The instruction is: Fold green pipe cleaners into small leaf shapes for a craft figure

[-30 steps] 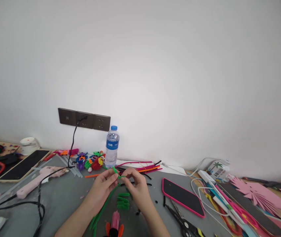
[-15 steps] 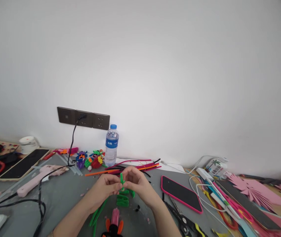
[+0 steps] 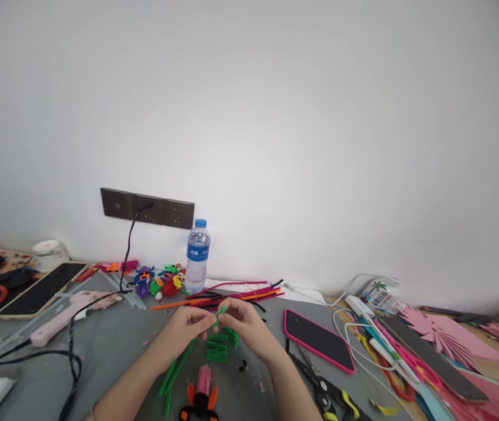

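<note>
Green fuzzy wire (image 3: 220, 314) is pinched between both hands, a little above the grey table (image 3: 113, 351), near the middle of the front part. The left hand (image 3: 186, 328) has its fingers closed on one side of the wire. The right hand (image 3: 244, 325) has its fingers closed on the other side, so the fingertips almost meet. Just under the hands lie short green pieces (image 3: 216, 353) in a small pile, and long green sticks (image 3: 174, 374) run back toward the person. A little toy with a pink top (image 3: 202, 393) lies near the front edge. Behind the hands is a bunch of pink, orange and black wires (image 3: 236, 294). A water bottle (image 3: 197, 257) stands upright by the wall. A phone in a pink case (image 3: 317, 340) lies flat to the right, and a pink glue gun (image 3: 62, 318) lies to the left.
</note>
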A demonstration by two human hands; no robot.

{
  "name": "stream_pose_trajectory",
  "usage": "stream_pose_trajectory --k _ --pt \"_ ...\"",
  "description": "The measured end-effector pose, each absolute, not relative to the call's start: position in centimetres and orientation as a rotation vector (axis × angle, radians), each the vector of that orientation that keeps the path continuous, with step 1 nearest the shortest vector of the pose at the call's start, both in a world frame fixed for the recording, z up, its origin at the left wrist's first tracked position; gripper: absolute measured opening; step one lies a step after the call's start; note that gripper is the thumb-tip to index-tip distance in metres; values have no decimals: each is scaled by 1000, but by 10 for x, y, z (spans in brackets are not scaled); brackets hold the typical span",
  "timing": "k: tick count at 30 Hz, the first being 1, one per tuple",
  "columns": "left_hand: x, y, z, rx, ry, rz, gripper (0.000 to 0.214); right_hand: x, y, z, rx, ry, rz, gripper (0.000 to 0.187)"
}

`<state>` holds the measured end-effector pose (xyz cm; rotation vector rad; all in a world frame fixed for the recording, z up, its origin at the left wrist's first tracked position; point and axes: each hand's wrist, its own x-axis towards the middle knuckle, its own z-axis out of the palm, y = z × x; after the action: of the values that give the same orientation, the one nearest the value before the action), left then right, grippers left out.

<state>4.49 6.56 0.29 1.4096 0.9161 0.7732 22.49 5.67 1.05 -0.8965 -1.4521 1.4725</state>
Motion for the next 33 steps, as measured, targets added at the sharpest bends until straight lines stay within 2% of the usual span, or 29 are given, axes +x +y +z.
stream_pose_trajectory --k 9,22,25,30,33 --pt "49 66 1 1737 1070 906 30 222 60 0 -1024 -1525 1255 24" --pt "52 61 4 1947 1114 1005 21 222 61 1 -985 -1372 1441 27" --pt "52 61 4 1992 1126 1028 19 223 61 0 -1019 -1475 1312 21" --pt "51 63 1 1961 1140 1049 19 225 58 3 -1129 -1720 898 3" --pt "50 66 -4 1947 1137 1054 20 226 57 6 -1149 -1806 754 8"
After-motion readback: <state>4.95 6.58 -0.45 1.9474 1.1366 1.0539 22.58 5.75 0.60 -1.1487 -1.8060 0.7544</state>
